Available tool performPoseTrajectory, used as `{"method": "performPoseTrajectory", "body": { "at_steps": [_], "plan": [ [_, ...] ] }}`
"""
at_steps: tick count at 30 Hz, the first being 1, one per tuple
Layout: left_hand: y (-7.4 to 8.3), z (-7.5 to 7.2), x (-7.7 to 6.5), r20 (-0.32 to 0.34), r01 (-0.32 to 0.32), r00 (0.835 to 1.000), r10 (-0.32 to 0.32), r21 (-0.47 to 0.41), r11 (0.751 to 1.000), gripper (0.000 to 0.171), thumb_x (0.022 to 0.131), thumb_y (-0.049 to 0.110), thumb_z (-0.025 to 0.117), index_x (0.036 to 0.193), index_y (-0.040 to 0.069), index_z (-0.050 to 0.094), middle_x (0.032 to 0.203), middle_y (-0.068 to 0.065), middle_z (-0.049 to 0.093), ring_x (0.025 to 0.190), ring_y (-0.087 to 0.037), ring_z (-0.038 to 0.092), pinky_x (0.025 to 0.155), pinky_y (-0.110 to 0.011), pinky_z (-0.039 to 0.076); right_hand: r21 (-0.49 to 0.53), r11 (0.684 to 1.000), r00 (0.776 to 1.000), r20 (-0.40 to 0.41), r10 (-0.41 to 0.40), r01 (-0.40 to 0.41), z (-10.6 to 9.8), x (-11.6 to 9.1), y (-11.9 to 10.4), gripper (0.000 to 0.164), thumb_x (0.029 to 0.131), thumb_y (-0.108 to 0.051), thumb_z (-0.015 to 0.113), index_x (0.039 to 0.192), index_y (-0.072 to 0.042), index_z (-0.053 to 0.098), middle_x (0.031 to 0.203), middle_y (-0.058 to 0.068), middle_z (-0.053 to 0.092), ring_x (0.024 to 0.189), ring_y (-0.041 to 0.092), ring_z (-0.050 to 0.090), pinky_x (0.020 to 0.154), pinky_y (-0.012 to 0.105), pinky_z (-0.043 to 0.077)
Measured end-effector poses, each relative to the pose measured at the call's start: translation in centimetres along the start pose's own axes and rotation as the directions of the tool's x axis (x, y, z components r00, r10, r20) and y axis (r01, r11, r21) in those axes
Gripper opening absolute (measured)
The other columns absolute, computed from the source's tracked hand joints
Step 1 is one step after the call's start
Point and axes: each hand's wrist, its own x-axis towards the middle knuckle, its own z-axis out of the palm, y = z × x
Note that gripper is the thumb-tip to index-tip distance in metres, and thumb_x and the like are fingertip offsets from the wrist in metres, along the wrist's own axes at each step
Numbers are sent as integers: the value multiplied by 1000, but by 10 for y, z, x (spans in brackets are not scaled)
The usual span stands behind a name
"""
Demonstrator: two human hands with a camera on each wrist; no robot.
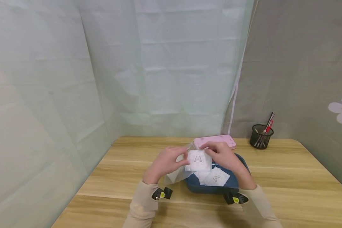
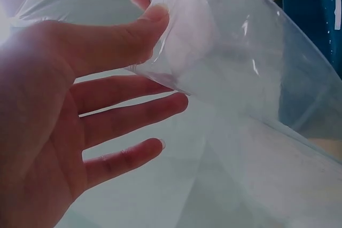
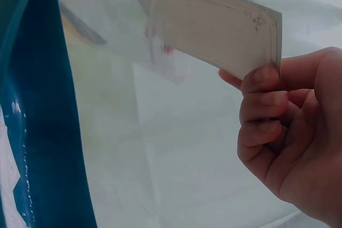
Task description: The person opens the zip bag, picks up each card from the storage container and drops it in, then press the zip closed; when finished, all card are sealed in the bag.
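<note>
on the wooden table (image 1: 288, 180) stood a blue bin (image 1: 205, 189), toward the far edge. a clear bag (image 1: 175, 177) hung beside the bin's left rim, pinched by the left hand (image 1: 166, 162); the right hand (image 1: 224, 156) pinched a white card (image 1: 198, 160) over the bin's far left corner.
</note>
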Motion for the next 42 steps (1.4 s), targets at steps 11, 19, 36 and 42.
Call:
{"method": "performPoseTrajectory", "body": {
  "at_steps": [11,19,36,42],
  "plan": [
    [6,-1,2,-11,-16,1000,16,10,1000,23,84,33,74,88,18,56,77,8,65,64,-5,48,67,-24,38,82,993,996,16,83,-85,23,6,-1,19,96,-8,56,110,-3,68,70,5,58,56,14,50,54,24,46],
    [1,-1,2,-70,-30,997,27,-29,999,20,85,29,74,90,18,59,79,7,68,59,-7,46,68,-25,42,85,996,999,28,37,-39,36,9,-2,27,93,-18,64,119,-9,62,82,4,61,69,15,53,62,23,47],
    [-2,-5,-1,-66,51,996,-54,-45,998,22,83,33,74,88,19,58,72,7,62,53,-5,29,63,-22,32,128,992,998,-54,19,-12,44,9,-4,40,89,-12,70,124,-11,50,89,10,70,73,16,59,65,23,50],
    [-3,-7,-2,-71,70,995,-73,-36,997,24,82,34,75,90,19,59,77,7,65,56,-5,38,66,-23,38,119,993,995,-98,22,-11,49,10,-7,33,88,-13,70,119,-9,56,95,10,74,78,14,63,67,23,50]
  ]
}}
